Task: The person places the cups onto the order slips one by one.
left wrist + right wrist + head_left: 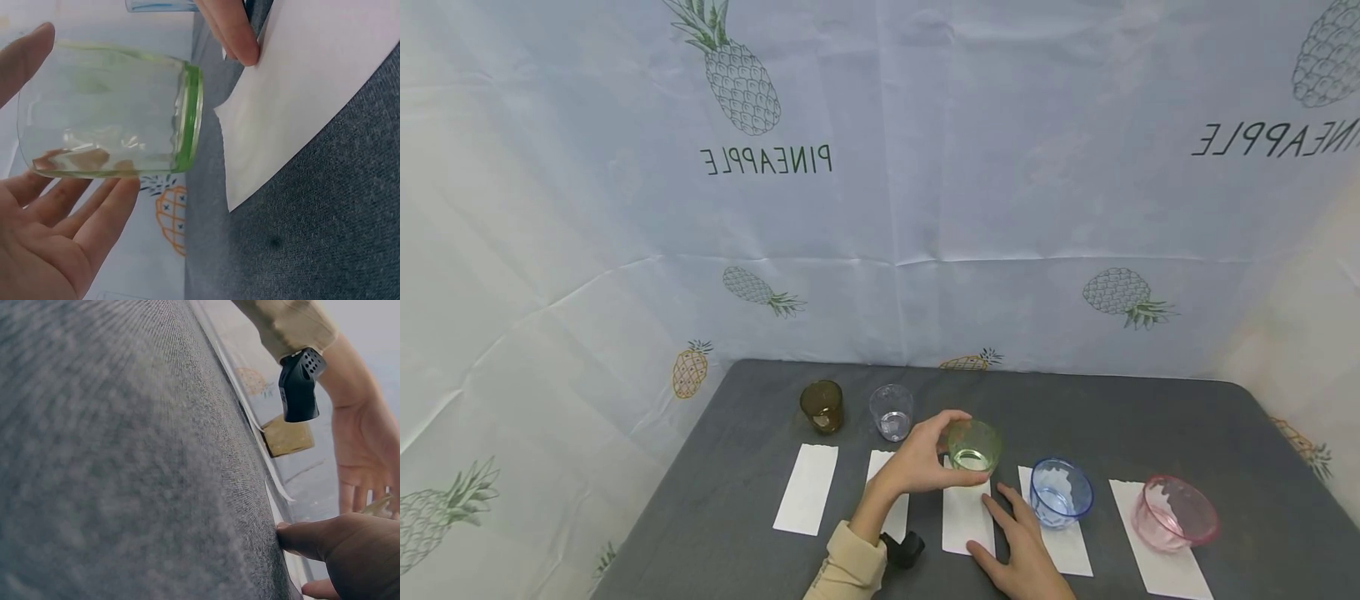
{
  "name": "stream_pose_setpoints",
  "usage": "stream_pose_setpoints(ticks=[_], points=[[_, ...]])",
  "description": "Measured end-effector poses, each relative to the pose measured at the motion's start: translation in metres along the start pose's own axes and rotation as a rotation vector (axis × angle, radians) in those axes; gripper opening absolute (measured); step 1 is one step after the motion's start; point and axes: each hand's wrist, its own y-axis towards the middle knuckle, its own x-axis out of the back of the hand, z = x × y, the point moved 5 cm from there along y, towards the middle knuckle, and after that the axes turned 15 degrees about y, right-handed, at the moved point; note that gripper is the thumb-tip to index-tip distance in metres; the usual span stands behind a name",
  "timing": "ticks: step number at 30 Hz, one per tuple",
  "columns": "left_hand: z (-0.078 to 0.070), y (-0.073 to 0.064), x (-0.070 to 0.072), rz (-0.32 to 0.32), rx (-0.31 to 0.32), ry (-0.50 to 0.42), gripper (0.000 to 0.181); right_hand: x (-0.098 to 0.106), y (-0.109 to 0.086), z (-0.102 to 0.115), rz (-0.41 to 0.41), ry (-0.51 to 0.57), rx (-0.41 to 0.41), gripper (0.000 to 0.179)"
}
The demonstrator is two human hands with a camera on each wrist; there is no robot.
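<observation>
My left hand (921, 460) grips a clear green glass cup (976, 450) by its sides, thumb on one side and fingers on the other. In the left wrist view the cup (115, 112) has its thick green base toward the table, and it looks lifted off it. Below it lies a white paper strip (967, 521) with a ragged far edge. My right hand (1021, 550) rests its fingertips at this strip's right edge and on its near part, holding nothing. The right wrist view shows the right hand (356, 553) low at the tabletop.
A brown glass (822, 407) and a clear glass (892, 412) stand behind two paper strips on the left. A blue bowl-shaped glass (1060, 493) and a pink one (1174, 514) stand on strips to the right. The dark grey table (715, 517) meets a pineapple-print curtain (1000, 167).
</observation>
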Motion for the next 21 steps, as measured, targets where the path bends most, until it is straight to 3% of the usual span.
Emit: stream_pose_setpoints(ticks=[12, 21], points=[[0.0024, -0.0024, -0.0038, 0.071, -0.041, -0.004, 0.076, 0.0004, 0.0, 0.0016, -0.001, -0.004, -0.005, 0.067], [0.0041, -0.0026, -0.0052, 0.116, -0.062, 0.003, 0.074, 0.0005, 0.0017, -0.0006, 0.024, 0.008, -0.052, 0.069]])
